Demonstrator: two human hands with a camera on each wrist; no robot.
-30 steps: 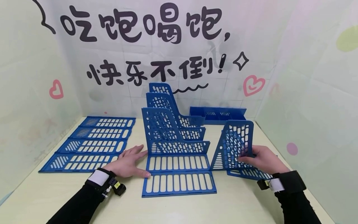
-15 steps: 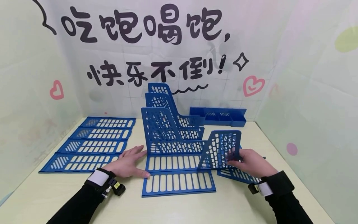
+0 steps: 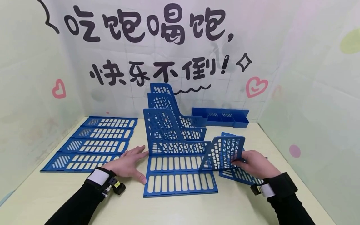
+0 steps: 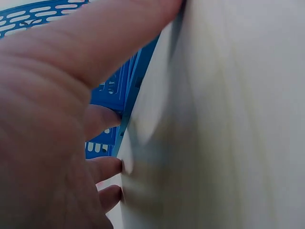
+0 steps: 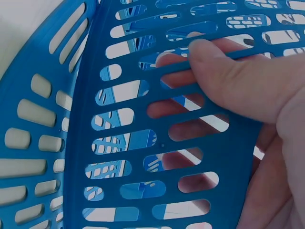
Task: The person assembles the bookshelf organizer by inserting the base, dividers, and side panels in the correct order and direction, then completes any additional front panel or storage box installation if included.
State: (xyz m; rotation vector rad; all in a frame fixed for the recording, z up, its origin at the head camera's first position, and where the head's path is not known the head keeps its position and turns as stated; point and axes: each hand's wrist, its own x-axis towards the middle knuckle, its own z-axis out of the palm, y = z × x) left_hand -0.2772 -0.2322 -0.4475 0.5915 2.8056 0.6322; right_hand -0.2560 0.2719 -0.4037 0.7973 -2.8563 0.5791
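Observation:
In the head view, my right hand [image 3: 257,164] pinches a blue perforated file-rack divider [image 3: 225,150], thumb on the near face and fingers behind it. The right wrist view shows those fingers through the slots. The divider stands upright, its low pointed end overlapping the right end of the slotted blue base [image 3: 180,172]. Three L-shaped dividers [image 3: 163,125] rise from the rear of that base. My left hand [image 3: 127,164] rests on the table with fingers spread, its thumb and index fingertip right at the base's left edge.
Several flat slotted blue panels [image 3: 90,162] lie joined in a row at the left. A blue compartment box [image 3: 222,118] stands at the back by the wall. Beneath and behind my right hand lie further blue perforated panels [image 3: 242,176].
My right hand has brought the divider left and down to the right end of the base, then moved little. My left thumb has shifted slightly down along the base's edge.

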